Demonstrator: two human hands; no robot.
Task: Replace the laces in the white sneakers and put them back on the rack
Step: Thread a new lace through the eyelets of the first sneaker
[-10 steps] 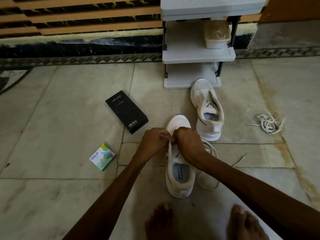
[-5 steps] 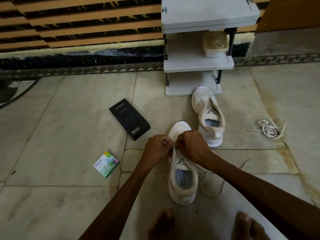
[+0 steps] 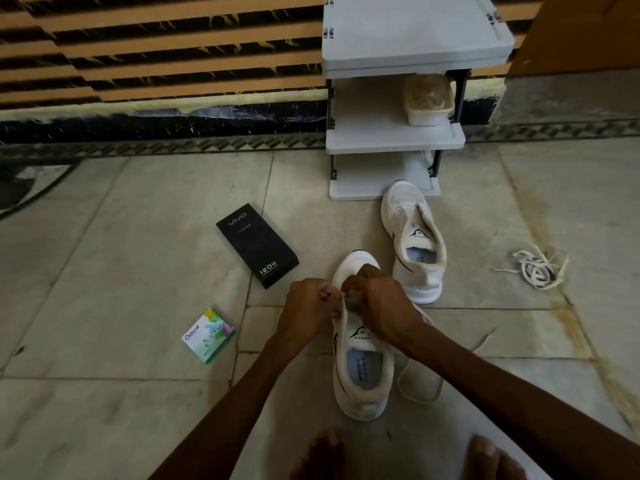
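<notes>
Both left hand (image 3: 307,308) and right hand (image 3: 379,303) pinch the near sneaker (image 3: 363,405) — toe pointing away (toward the rack (image 3: 394,137)).

View tilted up over the last second: rack (image 3: 394,133), sneaker (image 3: 363,372) and both hands sit lower in frame, more of rack top showing, less of the feet (image 3: 329,455) at the bottom edge. Right hand (image 3: 377,303) crept forward on sneaker, fingers now closer to the toe cap. Left hand (image 3: 308,304) only dropped with the view
</notes>
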